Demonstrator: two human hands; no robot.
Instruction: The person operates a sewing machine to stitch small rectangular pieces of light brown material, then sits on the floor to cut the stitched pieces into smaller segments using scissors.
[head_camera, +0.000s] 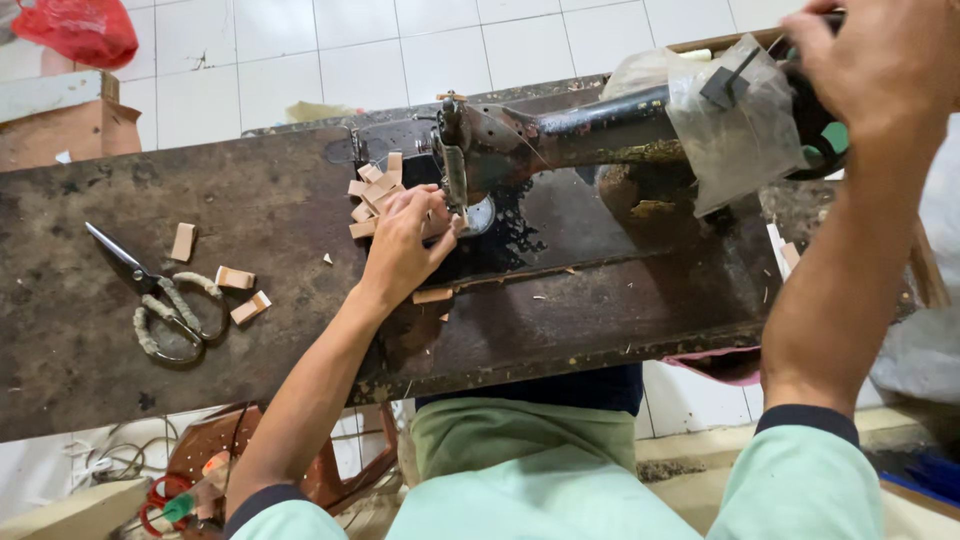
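Note:
An old black sewing machine (560, 135) stands on a worn dark work table (120, 330). My left hand (405, 240) rests flat on the machine bed beside the needle, pressing a small tan leather piece; a pile of similar tan pieces (372, 190) lies just behind its fingers. My right hand (880, 60) is up at the right end of the machine, closed over the handwheel (825, 135). A crumpled clear plastic cover (735, 125) hangs on the machine arm beside that hand.
Scissors with cord-wrapped handles (160, 300) lie at the table's left, with three loose tan pieces (235, 278) near them. A red plastic bag (80, 30) and a cardboard box (60, 120) sit at the far left. A wooden stool (250, 450) stands below on white tiles.

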